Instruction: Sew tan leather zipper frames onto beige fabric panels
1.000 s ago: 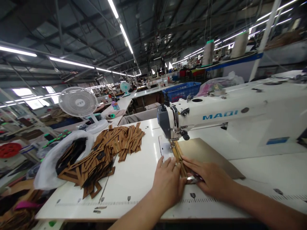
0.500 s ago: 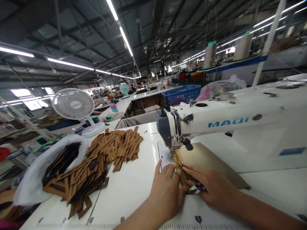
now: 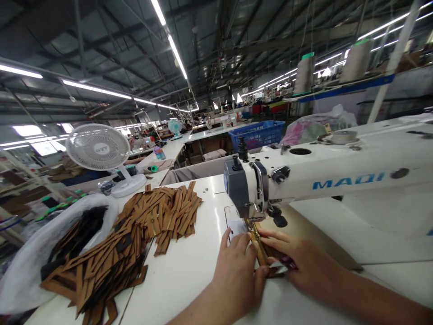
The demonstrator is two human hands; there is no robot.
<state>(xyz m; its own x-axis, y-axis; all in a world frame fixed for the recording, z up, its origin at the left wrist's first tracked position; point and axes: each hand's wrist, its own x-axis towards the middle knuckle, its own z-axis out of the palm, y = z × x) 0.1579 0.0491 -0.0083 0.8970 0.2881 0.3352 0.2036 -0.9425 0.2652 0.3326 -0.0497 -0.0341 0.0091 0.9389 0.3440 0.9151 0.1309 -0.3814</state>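
A brown fabric strip with a brass-coloured zipper (image 3: 260, 246) lies under the presser foot of a white sewing machine (image 3: 348, 180). My left hand (image 3: 235, 271) rests along its left side, fingertips near the needle plate and thumb at the strip's near end. From the other side, my right hand (image 3: 301, 262) presses the strip with its extended fingers. Tucked in that hand is a small pair of thread snips (image 3: 280, 269), a metal blade and a purplish part showing; the rest is hidden. Beneath the machine arm lies a flat tan-gold sheet (image 3: 311, 234).
Brown strips (image 3: 158, 212) are heaped on the white table (image 3: 176, 275) to the left. Beside them are a white bag (image 3: 20, 266) with dark pieces and a white fan (image 3: 98, 146). A blue crate (image 3: 259, 133) stands behind the machine; thread cones (image 3: 304, 74) are at upper right.
The view has shifted slightly, so the machine appears nearer and farther right. Both hands keep nearly the same hold on the zipper strip, and the snips stay in my right hand.
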